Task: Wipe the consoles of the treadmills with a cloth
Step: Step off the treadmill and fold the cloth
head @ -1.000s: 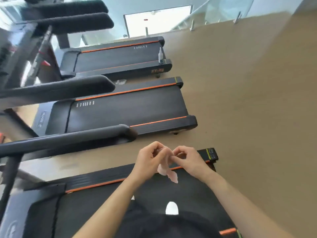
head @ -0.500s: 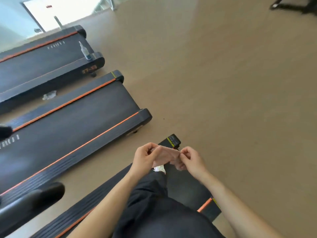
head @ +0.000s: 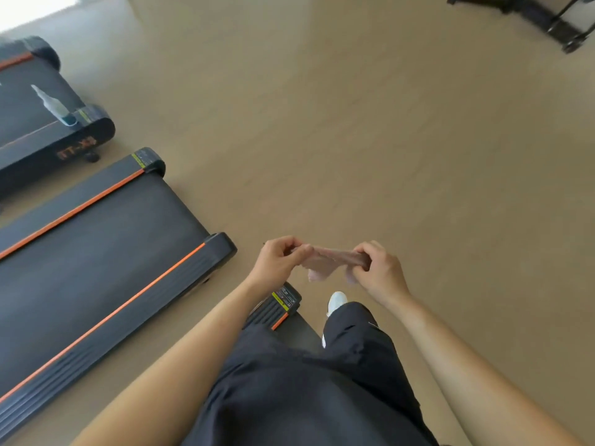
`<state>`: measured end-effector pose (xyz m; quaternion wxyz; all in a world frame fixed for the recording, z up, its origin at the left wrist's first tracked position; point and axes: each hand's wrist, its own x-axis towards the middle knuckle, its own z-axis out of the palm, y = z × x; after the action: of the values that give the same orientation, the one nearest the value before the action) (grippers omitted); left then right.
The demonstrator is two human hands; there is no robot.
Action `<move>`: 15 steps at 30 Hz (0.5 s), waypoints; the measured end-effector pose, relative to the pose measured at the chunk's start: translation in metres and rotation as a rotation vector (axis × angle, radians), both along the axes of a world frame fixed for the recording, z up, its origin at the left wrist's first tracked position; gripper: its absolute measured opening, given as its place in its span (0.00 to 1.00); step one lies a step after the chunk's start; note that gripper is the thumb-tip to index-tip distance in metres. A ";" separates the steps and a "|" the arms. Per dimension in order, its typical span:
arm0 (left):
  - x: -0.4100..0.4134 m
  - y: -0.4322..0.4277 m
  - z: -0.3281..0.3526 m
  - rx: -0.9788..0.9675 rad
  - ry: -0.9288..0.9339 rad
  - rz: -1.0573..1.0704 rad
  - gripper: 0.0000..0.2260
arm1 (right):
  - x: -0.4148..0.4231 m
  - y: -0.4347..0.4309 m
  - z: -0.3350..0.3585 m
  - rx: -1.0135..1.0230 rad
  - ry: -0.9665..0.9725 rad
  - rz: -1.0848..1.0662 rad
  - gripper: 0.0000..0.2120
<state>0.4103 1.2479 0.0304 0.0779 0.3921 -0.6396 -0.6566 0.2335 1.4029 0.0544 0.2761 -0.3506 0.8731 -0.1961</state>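
Observation:
A small pale pink cloth (head: 325,260) is stretched between my two hands above the tan floor. My left hand (head: 277,263) pinches its left end and my right hand (head: 378,272) pinches its right end, with a loose fold hanging below. No treadmill console is in view. The rear end of the treadmill under me (head: 283,305) shows just below my left wrist. A second treadmill deck (head: 96,262) with orange stripes lies to the left.
A third treadmill (head: 38,136) at the far left carries a clear spray bottle (head: 53,106) near its rear edge. Black equipment legs (head: 553,20) stand at the top right. My white shoe (head: 336,300) and black trousers fill the bottom centre. Open floor lies ahead and right.
My view has swung right and down, away from the handrails toward the treadmills' rear ends and open floor. My hands have pulled apart, drawing the bunched cloth out flat between them.

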 end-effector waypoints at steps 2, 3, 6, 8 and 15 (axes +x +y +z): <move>-0.036 -0.026 -0.017 -0.013 0.002 0.002 0.09 | -0.040 -0.029 -0.022 -0.046 -0.008 -0.011 0.10; -0.054 -0.038 -0.029 -0.023 0.003 0.008 0.09 | -0.061 -0.044 -0.037 -0.078 -0.008 0.001 0.10; -0.116 -0.077 -0.078 -0.088 0.021 0.052 0.08 | -0.127 -0.089 -0.094 -0.146 0.013 0.043 0.12; -0.161 -0.103 -0.123 -0.118 0.019 0.093 0.08 | -0.172 -0.118 -0.150 -0.192 0.029 0.054 0.14; -0.281 -0.176 -0.194 -0.077 -0.041 0.229 0.11 | -0.304 -0.214 -0.244 -0.189 -0.153 0.075 0.12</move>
<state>0.1290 1.0724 -0.1632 0.1542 0.4724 -0.6169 -0.6103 -0.0708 1.1892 -0.1892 0.3147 -0.3914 0.8136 -0.2931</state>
